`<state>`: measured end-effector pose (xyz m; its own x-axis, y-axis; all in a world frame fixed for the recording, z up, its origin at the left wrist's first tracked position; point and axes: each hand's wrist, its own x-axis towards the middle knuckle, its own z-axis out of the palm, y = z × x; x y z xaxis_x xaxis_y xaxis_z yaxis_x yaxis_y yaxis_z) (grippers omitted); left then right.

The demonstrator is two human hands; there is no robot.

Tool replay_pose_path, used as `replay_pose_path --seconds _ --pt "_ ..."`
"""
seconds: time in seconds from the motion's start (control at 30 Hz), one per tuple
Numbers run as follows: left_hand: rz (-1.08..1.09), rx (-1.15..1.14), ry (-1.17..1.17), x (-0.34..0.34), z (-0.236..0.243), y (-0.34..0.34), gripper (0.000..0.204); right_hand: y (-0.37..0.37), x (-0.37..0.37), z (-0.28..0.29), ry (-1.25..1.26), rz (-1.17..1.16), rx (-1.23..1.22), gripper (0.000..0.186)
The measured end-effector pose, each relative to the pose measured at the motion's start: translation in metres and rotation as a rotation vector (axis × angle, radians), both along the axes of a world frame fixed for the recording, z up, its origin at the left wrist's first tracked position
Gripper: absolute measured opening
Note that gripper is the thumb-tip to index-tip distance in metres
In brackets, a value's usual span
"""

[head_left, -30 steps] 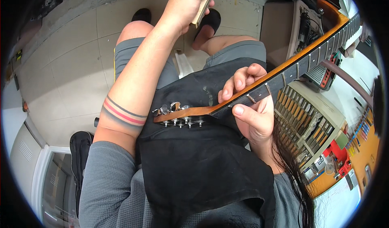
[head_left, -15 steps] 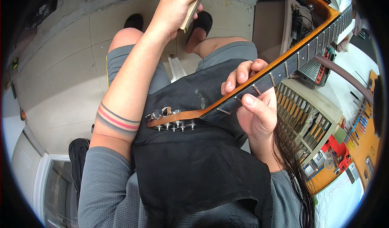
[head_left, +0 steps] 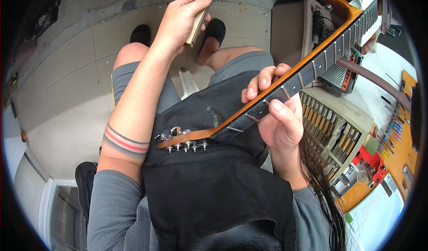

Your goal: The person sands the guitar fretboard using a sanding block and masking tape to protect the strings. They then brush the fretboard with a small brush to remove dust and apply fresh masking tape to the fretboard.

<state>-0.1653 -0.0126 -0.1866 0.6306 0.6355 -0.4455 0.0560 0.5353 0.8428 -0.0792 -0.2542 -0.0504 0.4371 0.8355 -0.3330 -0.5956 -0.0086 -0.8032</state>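
Holding block (head_left: 197,26), left hand (head_left: 180,20), well apart from guitar neck (head_left: 307,68)'s edge

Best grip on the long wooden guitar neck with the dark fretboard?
Probably the uncovered stretch of the guitar neck just past the right hand, from its orange-brown upper-left edge in the picture, fingers wrapping behind. It's long, narrow and exposed there; the slim brown headstock bristles with silver metal tuners.
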Motion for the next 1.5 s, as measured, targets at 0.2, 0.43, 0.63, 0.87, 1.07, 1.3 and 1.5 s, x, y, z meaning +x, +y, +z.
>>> replay_pose_path --seconds 0.2,0.43,0.63,0.87,1.07,1.3,1.5 --pt "0.032 0.003 -0.031 0.002 0.004 -0.003 0.067 0.009 0.011 0.004 -0.079 -0.038 -0.011 0.063" --pt "0.024 0.005 0.016 0.005 0.005 -0.001 0.066 0.017 0.027 0.004 -0.113 -0.065 0.025 0.062" --pt "0.010 -0.004 0.058 0.004 0.009 0.000 0.066 0.024 0.039 0.003 -0.127 -0.069 0.110 0.058" --pt "-0.016 -0.018 0.075 0.005 0.015 -0.001 0.068 0.033 0.058 -0.001 -0.135 -0.121 0.236 0.059" --pt "-0.061 0.149 -0.131 0.011 0.094 -0.025 0.071 0.048 0.083 0.006 -0.050 -0.304 0.264 0.060" --pt "-0.145 0.365 -0.287 0.050 0.165 -0.062 0.069 0.071 0.086 0.015 -0.131 -0.566 0.190 0.040" --pt "-0.181 0.532 -0.277 0.075 0.180 -0.075 0.065 0.081 0.076 0.020 -0.186 -0.625 0.202 0.041"
